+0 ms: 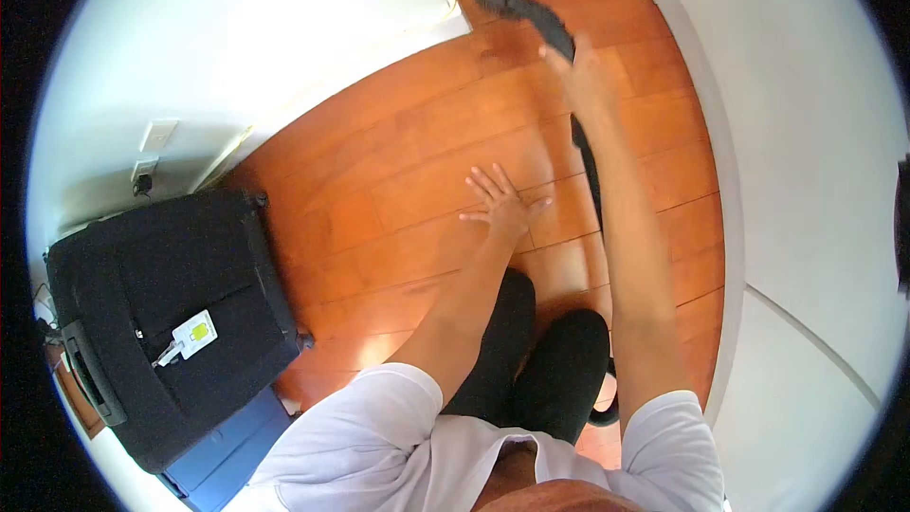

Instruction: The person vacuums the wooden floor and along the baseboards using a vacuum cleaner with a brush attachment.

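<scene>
My left hand (502, 207) rests flat on the wooden floor (417, 171), palm down with the fingers spread, and holds nothing. Further forward and to the right, my right hand (586, 81), slightly blurred, is closed over a long, thin black strip (544, 21), soft-looking, with a thicker, rounded far end. One finger or the thumb sticks out to the left. Behind the hand the strip (590, 171) runs back beside my forearm, which partly covers it. What kind of thing it is I cannot make out.
To the left a black suitcase (190, 265) with a white tag (195, 334) stands by a blue case (232, 446). A white wall with outlets (159, 136) is behind it. White cabinet panels (806, 180) line the right side. My knees (564, 351) are on the floor.
</scene>
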The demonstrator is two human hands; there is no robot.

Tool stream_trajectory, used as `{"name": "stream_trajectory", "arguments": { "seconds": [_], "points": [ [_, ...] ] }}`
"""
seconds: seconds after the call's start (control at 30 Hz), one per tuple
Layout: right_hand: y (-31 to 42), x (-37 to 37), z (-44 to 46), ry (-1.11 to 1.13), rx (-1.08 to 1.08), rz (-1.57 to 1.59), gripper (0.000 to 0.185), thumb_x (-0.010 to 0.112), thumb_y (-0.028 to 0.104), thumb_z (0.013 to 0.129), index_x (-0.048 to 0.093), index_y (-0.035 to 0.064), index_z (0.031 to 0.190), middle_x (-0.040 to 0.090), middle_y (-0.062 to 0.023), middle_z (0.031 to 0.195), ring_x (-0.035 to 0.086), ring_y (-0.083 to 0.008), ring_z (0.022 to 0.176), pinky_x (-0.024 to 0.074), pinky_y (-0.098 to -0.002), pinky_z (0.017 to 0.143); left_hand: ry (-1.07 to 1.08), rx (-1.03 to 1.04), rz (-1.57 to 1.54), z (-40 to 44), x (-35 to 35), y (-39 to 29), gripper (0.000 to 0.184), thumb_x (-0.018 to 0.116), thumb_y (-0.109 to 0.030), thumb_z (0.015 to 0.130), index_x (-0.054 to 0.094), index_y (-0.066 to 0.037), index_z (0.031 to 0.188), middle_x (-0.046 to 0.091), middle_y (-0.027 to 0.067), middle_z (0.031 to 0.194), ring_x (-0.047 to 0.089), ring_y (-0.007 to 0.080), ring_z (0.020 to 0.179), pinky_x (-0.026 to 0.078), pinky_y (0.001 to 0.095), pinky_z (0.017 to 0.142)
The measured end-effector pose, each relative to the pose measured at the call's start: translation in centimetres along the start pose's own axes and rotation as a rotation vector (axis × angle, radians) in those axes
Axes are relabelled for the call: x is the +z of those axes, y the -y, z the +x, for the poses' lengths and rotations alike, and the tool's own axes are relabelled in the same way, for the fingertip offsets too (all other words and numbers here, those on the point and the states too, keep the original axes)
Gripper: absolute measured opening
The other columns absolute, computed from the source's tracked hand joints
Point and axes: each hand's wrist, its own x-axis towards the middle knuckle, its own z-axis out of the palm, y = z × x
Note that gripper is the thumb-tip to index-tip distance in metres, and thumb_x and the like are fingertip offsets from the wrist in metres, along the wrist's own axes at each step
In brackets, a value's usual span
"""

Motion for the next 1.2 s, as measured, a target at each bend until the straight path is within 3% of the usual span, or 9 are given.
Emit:
{"name": "stream_trajectory", "arguments": {
  "seconds": [0.27, 0.43, 0.53, 0.63, 0.73, 0.9, 1.03, 1.2],
  "points": [
    [6.4, 4.1, 4.8, -0.013, -0.137, -0.121, 0.051, 0.063, 0.048, 0.09, 0.056, -0.0006, 0.105, 0.068, -0.0259, 0.089, 0.068, -0.0418, 0.088, 0.0516, -0.0518, 0.075, 0.212, -0.007, 0.009, 0.4, -2.2, 0.0, 0.14, 0.062, -0.084, 0.067, -0.018, -0.011, 0.155, -0.032, 0.0231, 0.156, -0.03, 0.0421, 0.144, 0.004, 0.0888, 0.092],
    [8.1, 4.6, 4.4, -0.05, -0.137, -0.116, 0.048, 0.063, 0.045, 0.089, 0.057, 0.0, 0.106, 0.069, -0.0251, 0.091, 0.068, -0.0399, 0.09, 0.0519, -0.0511, 0.076, 0.168, 0.005, -0.019, 0.7, -1.3, 0.4, 0.138, 0.063, -0.083, 0.067, -0.015, -0.01, 0.156, -0.032, 0.0242, 0.156, -0.032, 0.0426, 0.143, 0.003, 0.0894, 0.09],
    [8.5, 1.0, 2.4, 0.113, -0.041, -0.077, 0.048, 0.063, 0.044, 0.089, 0.058, -0.0002, 0.107, 0.069, -0.0229, 0.087, 0.069, -0.0374, 0.086, 0.0527, -0.0487, 0.074, 0.173, 0.01, -0.012, 0.9, -1.1, 0.5, 0.138, 0.063, -0.083, 0.067, -0.015, -0.01, 0.156, -0.032, 0.0245, 0.155, -0.032, 0.0429, 0.142, 0.003, 0.0894, 0.09],
    [8.4, 1.8, 3.1, 0.072, -0.067, -0.113, 0.049, 0.063, 0.045, 0.089, 0.059, -0.0011, 0.105, 0.068, -0.0197, 0.078, 0.069, -0.0333, 0.074, 0.0534, -0.0456, 0.069, 0.18, 0.006, -0.013, 0.7, -1.4, 0.3, 0.138, 0.062, -0.084, 0.068, -0.016, -0.01, 0.155, -0.032, 0.0252, 0.155, -0.033, 0.0435, 0.142, 0.004, 0.0894, 0.09],
    [8.0, 5.0, 6.0, -0.132, -0.198, -0.133, 0.051, 0.064, 0.046, 0.088, 0.059, -0.0019, 0.105, 0.066, -0.0168, 0.069, 0.067, -0.0299, 0.062, 0.0529, -0.0437, 0.065, 0.176, 0.001, -0.016, 0.9, -1.2, 0.3, 0.137, 0.061, -0.084, 0.069, -0.016, -0.011, 0.155, -0.032, 0.025, 0.155, -0.033, 0.0435, 0.142, 0.004, 0.0893, 0.09],
    [7.2, 5.0, 7.7, 0.04, -0.118, 0.033, 0.052, 0.066, 0.043, 0.087, 0.058, -0.0028, 0.11, 0.063, -0.0142, 0.067, 0.064, -0.0251, 0.054, 0.0519, -0.0417, 0.056, 0.203, -0.029, 0.012, 0.6, -1.7, 0.0, 0.137, 0.062, -0.082, 0.069, -0.015, -0.01, 0.156, -0.032, 0.0236, 0.156, -0.032, 0.0426, 0.143, 0.005, 0.0889, 0.091],
    [7.2, -1.0, 4.5, 0.205, -0.013, 0.098, 0.052, 0.067, 0.042, 0.086, 0.059, -0.0025, 0.113, 0.059, -0.0107, 0.063, 0.06, -0.02, 0.048, 0.0486, -0.0369, 0.046, 0.21, -0.023, 0.027, 0.4, -2.1, -0.2, 0.137, 0.063, -0.081, 0.069, -0.015, -0.009, 0.156, -0.032, 0.0235, 0.156, -0.031, 0.0425, 0.143, 0.005, 0.0886, 0.092],
    [7.0, -2.3, 5.7, 0.064, 0.022, 0.121, 0.058, 0.069, 0.044, 0.085, 0.057, -0.0019, 0.119, 0.058, -0.0099, 0.063, 0.058, -0.0194, 0.047, 0.0474, -0.0358, 0.045, 0.195, -0.013, 0.013, -0.1, -2.6, -0.2, 0.136, 0.063, -0.081, 0.069, -0.014, -0.01, 0.156, -0.03, 0.024, 0.157, -0.03, 0.0429, 0.144, 0.005, 0.0886, 0.092]
  ]
}}
